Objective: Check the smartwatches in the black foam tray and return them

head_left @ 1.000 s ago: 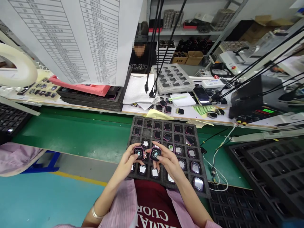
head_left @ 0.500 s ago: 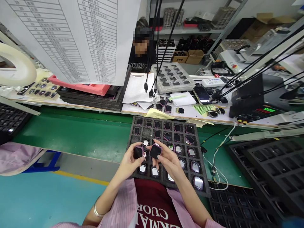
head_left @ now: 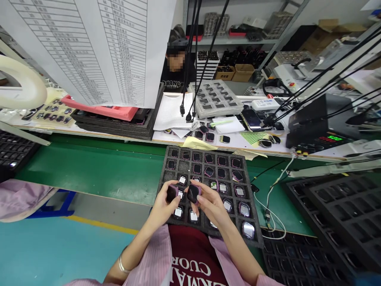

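Two small square watch bodies with dark screens and purple rims are held up over a black foam tray (head_left: 254, 216). My left hand (head_left: 162, 204) grips one watch body (head_left: 172, 193) between thumb and fingers, its face turned a little aside. The other watch body (head_left: 193, 193) is in my right hand (head_left: 211, 200), pinched at its edge, close to the first but apart from it. Rows of similar watch bodies fill many of the tray's compartments, some dark, some with white labels or film. My hands hide part of the middle rows.
Behind the tray a shelf holds papers (head_left: 172, 111), a clear plastic case (head_left: 218, 99), a phone (head_left: 251, 120) and a black power supply (head_left: 315, 127). Black cables hang down in front. More foam trays (head_left: 342, 214) lean at the right. A person (head_left: 175, 67) sits opposite.
Both watch bodies have tilted slightly in my fingers, the left one turning more to the side. My hands stay in nearly the same place over the tray.
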`<state>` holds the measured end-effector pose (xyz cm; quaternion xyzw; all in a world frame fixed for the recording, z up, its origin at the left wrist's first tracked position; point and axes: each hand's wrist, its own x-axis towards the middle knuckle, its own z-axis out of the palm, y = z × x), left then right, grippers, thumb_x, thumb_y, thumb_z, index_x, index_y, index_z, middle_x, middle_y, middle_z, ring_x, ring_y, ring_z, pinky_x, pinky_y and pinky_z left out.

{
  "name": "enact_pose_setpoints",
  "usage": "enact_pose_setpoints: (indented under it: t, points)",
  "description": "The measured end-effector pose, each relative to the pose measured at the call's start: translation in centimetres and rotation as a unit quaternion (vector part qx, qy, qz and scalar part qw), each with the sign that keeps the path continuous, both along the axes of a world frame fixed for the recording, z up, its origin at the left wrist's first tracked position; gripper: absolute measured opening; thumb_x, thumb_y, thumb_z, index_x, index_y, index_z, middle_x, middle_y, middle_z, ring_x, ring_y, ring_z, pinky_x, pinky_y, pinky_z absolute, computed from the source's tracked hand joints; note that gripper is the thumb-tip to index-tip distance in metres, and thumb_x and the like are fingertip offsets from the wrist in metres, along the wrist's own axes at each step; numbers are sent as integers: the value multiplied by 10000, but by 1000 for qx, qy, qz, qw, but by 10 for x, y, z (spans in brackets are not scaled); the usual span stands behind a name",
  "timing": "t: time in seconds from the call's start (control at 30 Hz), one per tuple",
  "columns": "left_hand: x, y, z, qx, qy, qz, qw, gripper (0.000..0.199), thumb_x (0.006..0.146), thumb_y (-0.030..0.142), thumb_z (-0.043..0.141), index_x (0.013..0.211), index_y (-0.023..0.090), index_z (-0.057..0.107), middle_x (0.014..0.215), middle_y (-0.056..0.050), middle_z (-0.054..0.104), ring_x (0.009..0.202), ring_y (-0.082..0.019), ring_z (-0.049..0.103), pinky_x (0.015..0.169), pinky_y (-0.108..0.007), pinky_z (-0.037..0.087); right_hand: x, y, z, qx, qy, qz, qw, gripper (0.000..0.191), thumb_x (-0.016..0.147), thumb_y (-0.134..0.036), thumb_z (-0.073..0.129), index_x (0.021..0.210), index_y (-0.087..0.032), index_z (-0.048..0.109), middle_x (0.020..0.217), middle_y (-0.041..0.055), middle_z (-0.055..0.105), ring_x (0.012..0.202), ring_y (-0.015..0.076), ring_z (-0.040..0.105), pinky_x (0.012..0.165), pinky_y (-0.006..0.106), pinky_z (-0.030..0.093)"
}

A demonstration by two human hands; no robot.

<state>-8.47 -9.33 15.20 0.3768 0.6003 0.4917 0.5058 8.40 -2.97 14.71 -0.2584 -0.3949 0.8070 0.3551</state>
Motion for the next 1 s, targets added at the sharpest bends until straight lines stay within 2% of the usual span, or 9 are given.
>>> enact_pose_setpoints:
  t: [0.2,0.37,0.53,0.7,0.83,1.0]
  points:
    - [-1,-1,4,12,48,-12,999,304,780,183,560,1083,193,537,914,-13,603,840,-165,567,803,-278,447,0,-1,-4,-3,5,1,1000,389,805,-280,718,1188,-252,651,1057,99,689,479,99,594,411,233,480]
    - [0,-2,6,31,31,-14,999,348,802,186,542,1148,203,505,994,-26,613,894,-170,574,827,-277,441,1,-2,-3,5,-1,-1,1000,405,801,-308,719,1195,-244,648,1028,98,691,467,94,572,399,237,470]
    - [0,-2,8,22,48,-19,998,320,780,151,542,1098,189,528,939,-19,603,849,-163,564,797,-267,440,3,-3,-4,3,-9,-4,1000,399,799,-302,720,1187,-237,657,1005,99,699,444,89,557,378,227,442]
    - [0,-2,7,19,32,-21,999,372,791,180,553,1160,198,506,934,-13,604,827,-160,569,768,-259,446,4,-5,-4,10,-4,-9,1000,408,801,-300,718,1199,-244,649,999,100,701,443,92,556,374,226,431]
    - [1,-2,8,18,41,-9,999,305,779,172,551,1082,191,526,895,-7,598,817,-159,568,764,-258,445,5,-5,-2,12,-7,-7,1000,388,807,-294,709,1189,-250,656,1017,102,702,432,77,544,361,208,411]
    - [1,-1,9,24,31,-9,999,342,786,177,543,1125,201,508,955,-16,605,859,-162,581,795,-264,448,4,-4,-1,18,-16,-19,1000,397,802,-315,709,1189,-245,654,1000,98,700,429,82,538,363,226,427]
